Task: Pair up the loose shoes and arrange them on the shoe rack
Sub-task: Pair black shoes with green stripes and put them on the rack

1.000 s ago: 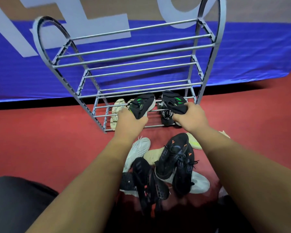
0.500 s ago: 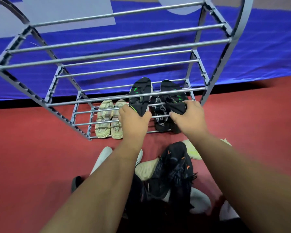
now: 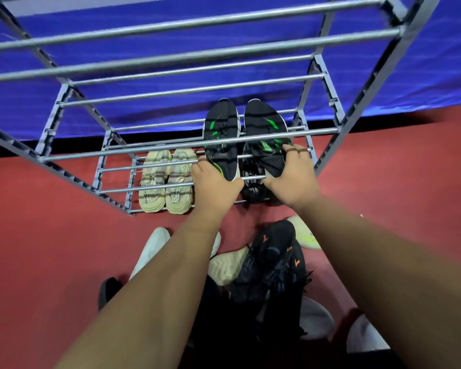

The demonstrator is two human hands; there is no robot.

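Beige "CAPAC…"-lettered shoes on rack

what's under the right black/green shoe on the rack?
Below the right black-and-green shoe, on the bottom tier of the rack, sits another black shoe with white lettering. Only part shows; the upper shoe and right hand cover the rest, so a partner can't be confirmed.

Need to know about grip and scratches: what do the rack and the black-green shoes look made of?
Shoe rack: likely metal tubing with a grey painted or coated finish; the thin round bars catch highlights. Black-green shoes: apparently matte knit or mesh fabric uppers with pale, probably rubber or foam, sole edges.
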